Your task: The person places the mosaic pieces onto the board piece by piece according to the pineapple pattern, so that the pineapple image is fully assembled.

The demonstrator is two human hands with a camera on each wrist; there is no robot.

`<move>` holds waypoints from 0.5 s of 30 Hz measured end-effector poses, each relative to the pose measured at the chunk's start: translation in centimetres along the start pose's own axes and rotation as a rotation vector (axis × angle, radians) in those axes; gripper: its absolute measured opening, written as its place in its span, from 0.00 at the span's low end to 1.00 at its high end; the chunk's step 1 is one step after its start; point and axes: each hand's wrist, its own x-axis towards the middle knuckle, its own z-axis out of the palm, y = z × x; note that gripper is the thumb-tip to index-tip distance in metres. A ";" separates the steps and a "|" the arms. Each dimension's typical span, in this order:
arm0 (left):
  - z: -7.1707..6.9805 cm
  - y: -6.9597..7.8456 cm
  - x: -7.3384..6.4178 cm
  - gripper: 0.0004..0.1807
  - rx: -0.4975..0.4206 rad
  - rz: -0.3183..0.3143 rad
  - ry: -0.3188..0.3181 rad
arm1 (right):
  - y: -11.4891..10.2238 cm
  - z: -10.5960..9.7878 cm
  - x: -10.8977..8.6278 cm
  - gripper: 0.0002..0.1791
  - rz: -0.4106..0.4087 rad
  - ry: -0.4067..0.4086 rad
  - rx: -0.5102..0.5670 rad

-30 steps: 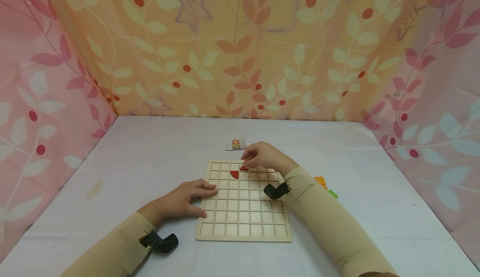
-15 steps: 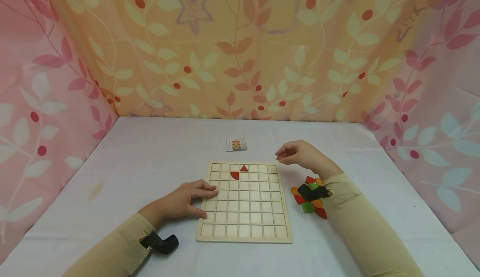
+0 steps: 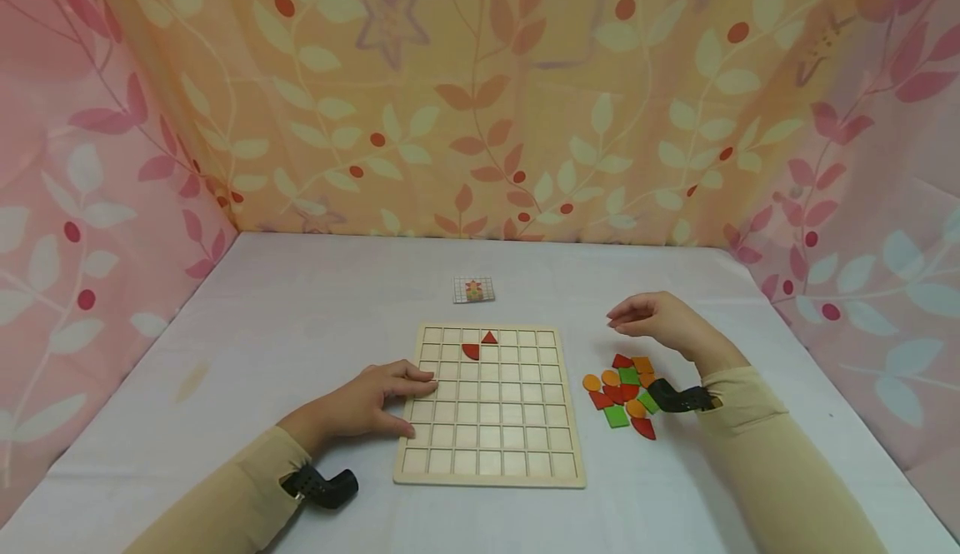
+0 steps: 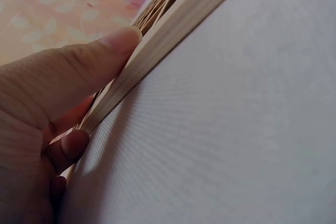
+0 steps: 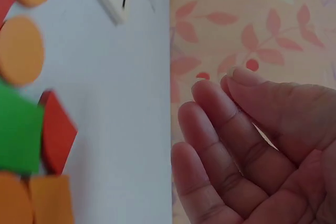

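Note:
My left hand [image 3: 375,400] rests on the left edge of a pale wooden grid board [image 3: 487,437]. In the left wrist view its thumb [image 4: 79,72] lies along the board's edge [image 4: 157,45], and other fingers touch the edge further along. On the board's upper rows sit a red quarter-circle piece [image 3: 471,351] and a small red triangle [image 3: 490,337]. My right hand [image 3: 667,325] hovers to the right of the board, holding nothing, its fingers loosely bent. Below it lies a cluster of flat coloured pieces, among them a green square [image 3: 617,416] and an orange disc [image 3: 592,382].
A small pattern card [image 3: 474,290] with a grid and a coloured figure lies beyond the board. White cloth [image 3: 262,312] covers the table. Floral curtains [image 3: 525,104] stand at the back and both sides.
My right hand has let go of the red triangle on the board and moved right, uncovering the triangle and the cluster of pieces. The left hand has stayed on the board's edge.

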 end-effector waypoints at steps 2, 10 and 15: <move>0.0 0.1 0.0 0.37 0.003 0.005 -0.001 | 0.7 -0.3 -0.5 0.19 0.027 0.005 -0.015; 0.0 0.0 0.0 0.37 0.017 0.010 0.002 | 3.3 -0.8 -1.7 0.17 0.150 0.015 -0.032; 0.1 -0.2 0.0 0.38 0.023 0.006 0.004 | 4.7 -0.7 -1.9 0.16 0.187 0.005 -0.041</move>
